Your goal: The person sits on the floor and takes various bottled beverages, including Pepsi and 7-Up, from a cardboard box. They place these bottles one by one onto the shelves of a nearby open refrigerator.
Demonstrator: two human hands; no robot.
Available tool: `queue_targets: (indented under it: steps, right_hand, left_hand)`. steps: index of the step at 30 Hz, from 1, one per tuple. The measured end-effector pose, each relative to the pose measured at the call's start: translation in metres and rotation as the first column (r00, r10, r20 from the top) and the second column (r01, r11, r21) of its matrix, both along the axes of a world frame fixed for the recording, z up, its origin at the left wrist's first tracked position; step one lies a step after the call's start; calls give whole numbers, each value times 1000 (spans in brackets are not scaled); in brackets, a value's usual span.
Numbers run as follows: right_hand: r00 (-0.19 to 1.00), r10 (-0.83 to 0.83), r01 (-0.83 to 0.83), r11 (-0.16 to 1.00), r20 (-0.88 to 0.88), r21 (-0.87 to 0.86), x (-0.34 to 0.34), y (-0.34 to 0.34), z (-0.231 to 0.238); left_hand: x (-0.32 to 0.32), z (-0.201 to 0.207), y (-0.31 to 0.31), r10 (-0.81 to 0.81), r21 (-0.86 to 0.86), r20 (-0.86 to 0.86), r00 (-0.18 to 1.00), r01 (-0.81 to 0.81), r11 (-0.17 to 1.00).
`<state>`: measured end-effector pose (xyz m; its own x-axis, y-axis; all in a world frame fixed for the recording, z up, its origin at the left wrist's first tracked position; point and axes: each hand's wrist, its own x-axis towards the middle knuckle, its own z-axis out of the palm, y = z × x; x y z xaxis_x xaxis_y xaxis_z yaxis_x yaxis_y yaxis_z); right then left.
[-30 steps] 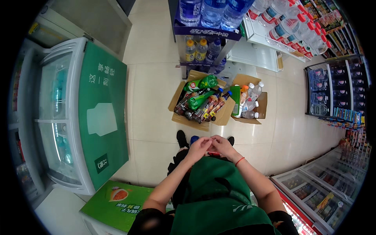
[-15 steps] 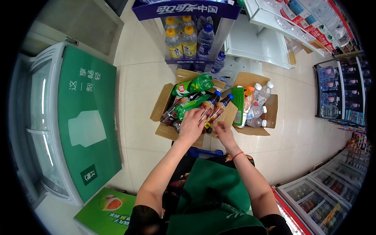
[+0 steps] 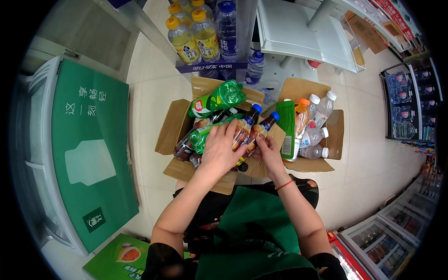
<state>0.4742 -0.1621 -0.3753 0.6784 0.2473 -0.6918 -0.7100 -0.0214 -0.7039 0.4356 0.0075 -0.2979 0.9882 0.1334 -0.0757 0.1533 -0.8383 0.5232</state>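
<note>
The person is bending over an open cardboard box on the tiled floor and is working among the drink bottles lying inside it. The left hand is lying flat, fingers spread and slightly curled, on top of a green-labelled bottle and the dark bottles near the front edge of the box; I cannot tell if it is really gripping one. The right hand is closing its fingers around the lower part of a dark bottle with a blue cap, which is leaning on the right flap of the box, beside another blue-capped dark bottle. A large green bottle is lying across the back corner.

It seems that the step in hand is taking hold of bottles in the box. The next move is probably asking for a firm grip on the dark bottle, then lifting it clear of its neighbours without disturbing them. A second box with clear bottles is standing just beside, on the right.
</note>
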Motion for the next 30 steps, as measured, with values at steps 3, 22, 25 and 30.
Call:
queue_targets:
  steps: [3,22,25,30]
  right_hand:
    - [999,-4,3,1000,45,16,-2,0,-1]
    - [975,73,-69,997,209,-24,7,-2,-33]
    - [977,36,-33,999,210,-21,5,-2,-34]
    - [976,15,-15,1000,217,-1,2,-1,-35]
  left_hand:
    - [-2,-3,-4,-28,35,21,999,27,999]
    - [-15,-28,3,4,-48,273,962,9,999]
    - [-17,-27,4,26,-74,254,967,-7,997]
    - [-20,-18,2,24,-68,236,971,-8,998]
